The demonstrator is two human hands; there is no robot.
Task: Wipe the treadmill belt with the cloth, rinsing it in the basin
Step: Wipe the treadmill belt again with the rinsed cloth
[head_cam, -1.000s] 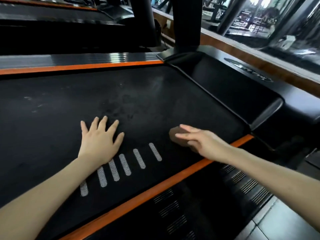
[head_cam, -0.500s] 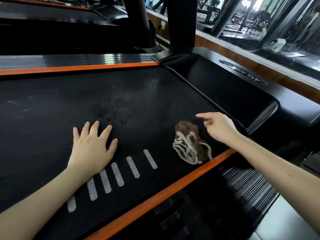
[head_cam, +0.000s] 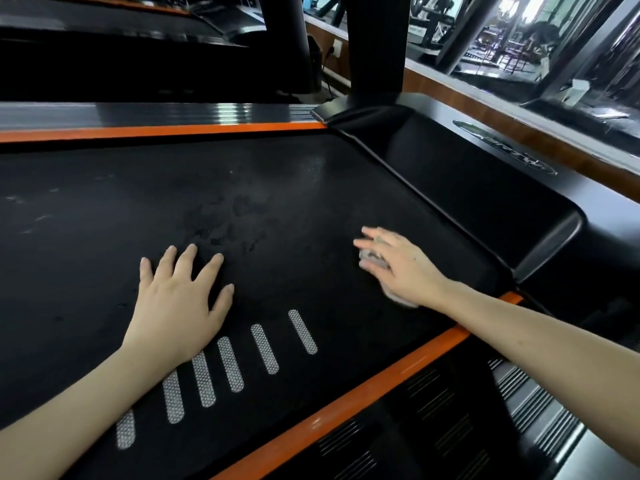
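Note:
The black treadmill belt (head_cam: 277, 188) fills the middle of the head view, with damp smears near its centre. My left hand (head_cam: 180, 303) lies flat on the belt, fingers spread. My right hand (head_cam: 398, 265) presses down on the brown cloth (head_cam: 369, 259) near the belt's right end, fingers stretched out over it. Only small blurred bits of the cloth show under the fingers and by the wrist. No basin is in view.
Orange side rails (head_cam: 346, 417) border the belt front and back. A black motor cover (head_cam: 485, 202) rises at the right, with an upright post (head_cam: 375, 43) behind it. Grey stripe marks (head_cam: 228, 365) lie on the belt near my left wrist. Another treadmill stands behind.
My right hand, lifted off the cloth half a second ago, has come back down onto it and covers it. My left hand stays flat on the belt.

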